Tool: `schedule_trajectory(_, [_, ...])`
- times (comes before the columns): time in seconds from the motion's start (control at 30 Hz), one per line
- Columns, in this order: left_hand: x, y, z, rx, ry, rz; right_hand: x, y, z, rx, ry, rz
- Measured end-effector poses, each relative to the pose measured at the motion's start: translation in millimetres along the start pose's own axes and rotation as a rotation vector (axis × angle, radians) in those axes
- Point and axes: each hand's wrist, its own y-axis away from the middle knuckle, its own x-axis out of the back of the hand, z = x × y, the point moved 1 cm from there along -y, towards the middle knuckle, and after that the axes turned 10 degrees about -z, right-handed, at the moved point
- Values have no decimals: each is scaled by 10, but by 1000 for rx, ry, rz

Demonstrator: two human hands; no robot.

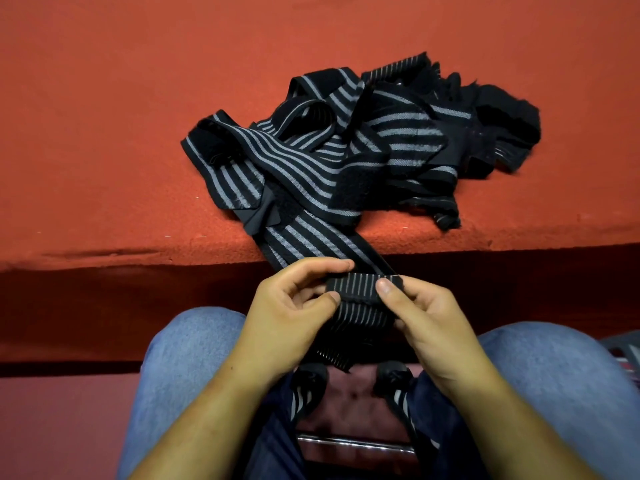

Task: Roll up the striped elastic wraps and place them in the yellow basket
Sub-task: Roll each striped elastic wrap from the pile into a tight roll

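Together, two hands [287, 308] [431, 318] on one wrap [353, 287]

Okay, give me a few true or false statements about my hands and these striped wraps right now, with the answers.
1. The left hand and the right hand both have a grip on the same striped wrap. True.
2. The held wrap lies apart from the pile of wraps. False: it runs up over the edge of the red surface into the pile.
3. The pile lies on the red surface. True.
4. The held wrap is completely rolled up. False: only its near end is turned over between the hands, and a long stretch lies flat.
5. The person wears blue jeans. True.
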Motion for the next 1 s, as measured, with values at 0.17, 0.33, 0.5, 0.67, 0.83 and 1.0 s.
schedule_trajectory(0.17, [23, -7, -38, 104, 58, -40, 18, 19, -28, 46, 46, 13])
schedule_trajectory(0.33, [17, -15, -50, 103, 15, -54, 25, 24, -22, 59, 68, 11])
schedule_trajectory(0.5, [36, -11, -57, 82, 30, -14, 0, 18, 4, 13, 2, -26])
schedule_trajectory(0.67, [18, -9, -58, 104, 71, -53, 1, 7, -21, 48, 46, 9])
schedule_trajectory(0.83, [8, -2, -31, 82, 53, -44, 3, 11, -2, -25, 11, 18])
schedule_trajectory(1.0, [23, 1, 4, 14, 4, 18, -14, -2, 12, -137, 37, -10])
